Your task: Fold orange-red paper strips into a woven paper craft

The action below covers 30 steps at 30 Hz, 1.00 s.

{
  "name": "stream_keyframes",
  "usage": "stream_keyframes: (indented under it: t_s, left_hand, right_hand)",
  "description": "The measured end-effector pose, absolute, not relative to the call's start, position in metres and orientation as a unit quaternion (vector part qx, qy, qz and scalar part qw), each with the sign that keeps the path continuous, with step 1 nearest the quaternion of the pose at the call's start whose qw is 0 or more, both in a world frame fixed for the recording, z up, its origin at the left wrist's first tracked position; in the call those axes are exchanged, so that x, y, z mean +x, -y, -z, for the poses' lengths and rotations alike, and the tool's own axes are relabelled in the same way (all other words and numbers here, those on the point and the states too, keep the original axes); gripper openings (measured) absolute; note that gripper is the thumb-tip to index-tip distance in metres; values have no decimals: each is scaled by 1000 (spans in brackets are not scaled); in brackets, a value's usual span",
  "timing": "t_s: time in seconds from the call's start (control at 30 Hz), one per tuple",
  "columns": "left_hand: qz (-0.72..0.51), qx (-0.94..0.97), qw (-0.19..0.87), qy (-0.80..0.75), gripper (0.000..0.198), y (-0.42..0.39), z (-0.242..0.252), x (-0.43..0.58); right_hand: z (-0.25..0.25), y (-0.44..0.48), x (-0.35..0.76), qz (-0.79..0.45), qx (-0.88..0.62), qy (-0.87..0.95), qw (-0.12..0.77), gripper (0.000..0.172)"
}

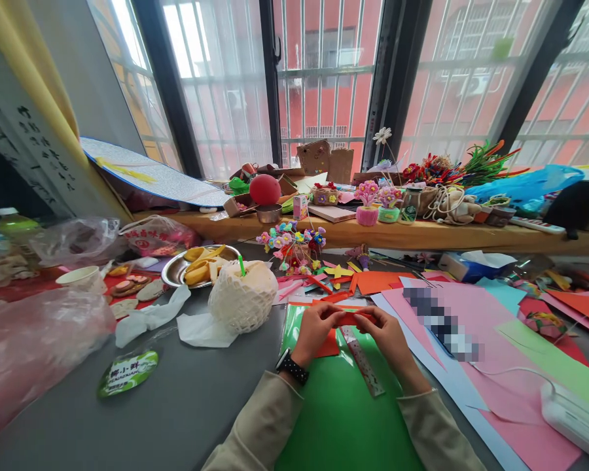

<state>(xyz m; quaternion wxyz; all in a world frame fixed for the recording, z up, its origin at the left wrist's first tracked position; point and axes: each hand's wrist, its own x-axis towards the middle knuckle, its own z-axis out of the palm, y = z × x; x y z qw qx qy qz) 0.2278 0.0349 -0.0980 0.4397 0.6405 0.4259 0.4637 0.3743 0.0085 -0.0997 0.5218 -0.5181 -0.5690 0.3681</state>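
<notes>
Between my two hands is a small strip of red-orange paper (349, 318), held above the green sheet (343, 418). My left hand (319, 328) pinches its left end, with a dark dotted watch strap at the wrist. At the other end, the fingers of my right hand (383, 332) close on the paper. A patterned ruler (362, 361) lies slantwise on the green sheet below my hands. Partly behind my left hand, an orange-red paper piece (330, 345) rests on the same sheet.
Left of the green sheet stands a coconut in white netting (243, 297), with a metal bowl of banana peels (169, 269) behind it. Pink paper (471, 314) with a phone (439, 327) and a white power bank (576, 418) lie right. Craft flowers (294, 245) stand at the back.
</notes>
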Motion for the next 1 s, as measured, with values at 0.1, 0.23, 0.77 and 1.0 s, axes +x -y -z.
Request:
stream_keyframes:
  t_s: [0.1,0.23,0.77,1.0]
  left_hand:
    - [-462,643,445,-419,27,-36,99,228]
    - [-454,648,440,-425,27,-37,99,228]
    - [-448,636,469,-418,24,-36,98,229]
    - [-439,636,470,-426,22,-35,96,228]
  right_hand:
    - [99,-9,374,-364,-518,570,523,28]
    - [98,-9,374,-366,-520,567,523,28]
    - [100,-11,376,-382,-524,557,519,25]
    - [105,-13,376,-406,-519,555,508,25]
